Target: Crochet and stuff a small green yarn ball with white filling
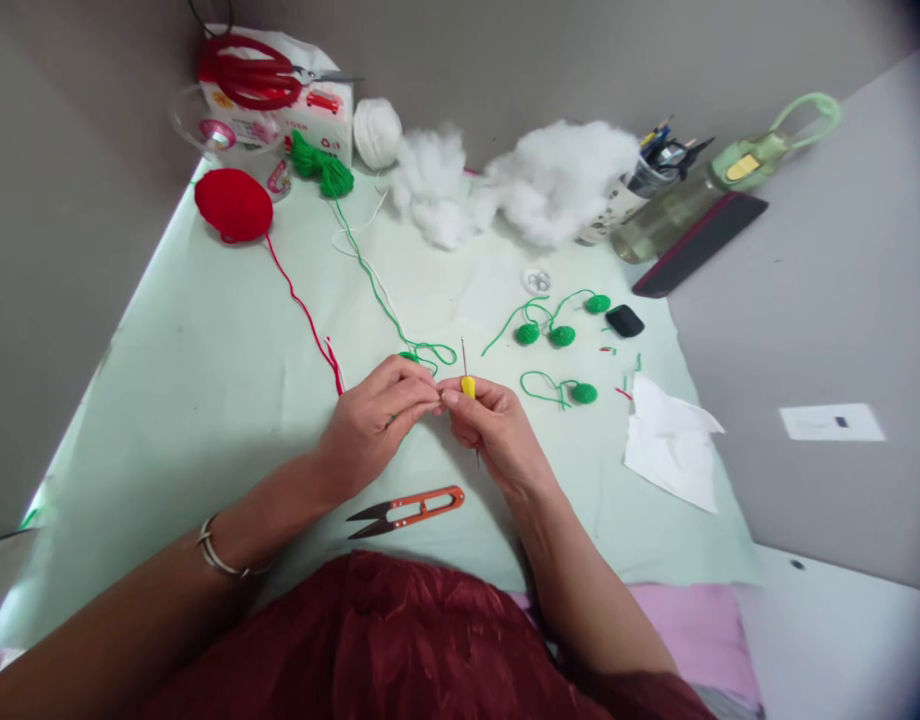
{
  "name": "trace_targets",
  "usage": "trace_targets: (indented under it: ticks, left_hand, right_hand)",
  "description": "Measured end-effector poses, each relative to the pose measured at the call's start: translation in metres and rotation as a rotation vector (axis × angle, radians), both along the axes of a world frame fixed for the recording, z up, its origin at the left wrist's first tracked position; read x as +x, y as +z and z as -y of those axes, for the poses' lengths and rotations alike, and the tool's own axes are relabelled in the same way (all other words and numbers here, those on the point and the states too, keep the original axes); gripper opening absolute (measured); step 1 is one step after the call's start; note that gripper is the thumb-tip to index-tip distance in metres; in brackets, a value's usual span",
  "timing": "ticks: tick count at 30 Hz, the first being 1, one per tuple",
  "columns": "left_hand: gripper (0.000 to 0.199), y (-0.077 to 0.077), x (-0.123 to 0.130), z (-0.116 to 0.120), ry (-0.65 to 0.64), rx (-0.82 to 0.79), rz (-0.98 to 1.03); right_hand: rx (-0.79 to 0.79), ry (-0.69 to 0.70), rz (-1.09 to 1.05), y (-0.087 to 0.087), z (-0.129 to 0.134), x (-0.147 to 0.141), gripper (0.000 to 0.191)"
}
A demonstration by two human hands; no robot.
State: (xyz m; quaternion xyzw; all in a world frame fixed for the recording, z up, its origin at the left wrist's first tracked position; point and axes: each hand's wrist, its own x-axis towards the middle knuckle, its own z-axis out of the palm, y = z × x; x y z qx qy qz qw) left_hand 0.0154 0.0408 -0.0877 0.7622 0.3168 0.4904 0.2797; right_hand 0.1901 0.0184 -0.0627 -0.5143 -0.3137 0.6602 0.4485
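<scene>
My right hand (488, 418) is closed around a crochet hook with a yellow grip (468, 386), its metal tip pointing up and away from me. My left hand (374, 420) is closed too, with bits of green yarn (434, 350) showing just beyond its fingers. The fingertips of both hands meet, and whatever is pinched between them is mostly hidden. From there, a green strand runs back to a green skein (321, 165). Orange-handled thread snips (415, 508) lie on the table between my forearms. Several small green crocheted balls (562, 336) with yarn tails lie right of my hands.
A red yarn ball (235, 205) sits at back left, near red-handled scissors (261, 72) on a box. White yarn (377, 133) and fluffy stuffing (557, 180) line the back. A bottle (670, 215), a black case (625, 320) and crumpled tissue (671, 440) are at right.
</scene>
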Motion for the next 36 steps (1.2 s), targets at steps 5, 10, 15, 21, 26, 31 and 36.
trace_targets:
  ticks: [5,10,15,21,26,31,36]
  left_hand:
    - [0.018,0.0005,-0.0012,-0.001,-0.001,0.017,-0.029]
    - [0.013,0.0004,-0.0019,-0.0016,-0.018,0.036,-0.08]
    - [0.014,-0.0018,-0.0017,-0.0015,-0.019,0.01,-0.066]
    - [0.014,-0.0049,-0.0006,-0.0009,-0.005,-0.01,-0.025]
    - [0.014,-0.0065,-0.0003,-0.0005,0.006,-0.013,-0.029]
    - [0.013,-0.0079,-0.0011,-0.0012,0.014,0.012,-0.057]
    - [0.013,-0.006,-0.0016,-0.0009,0.036,0.046,-0.098]
  right_hand:
    - [-0.006,0.009,0.019,0.0001,-0.0008,0.0014,0.025]
    - [-0.017,0.031,0.012,-0.0008,-0.0013,0.0029,0.026]
    - [-0.057,0.058,-0.047,-0.0003,-0.0025,0.005,0.027]
    - [-0.114,0.092,-0.18,-0.0024,-0.0042,0.0056,0.027]
    - [-0.176,0.077,-0.262,-0.0046,-0.0039,0.003,0.03]
    - [-0.212,0.104,-0.286,-0.003,-0.0039,0.0021,0.03]
    - [-0.19,0.253,-0.269,-0.002,-0.0046,0.0064,0.035]
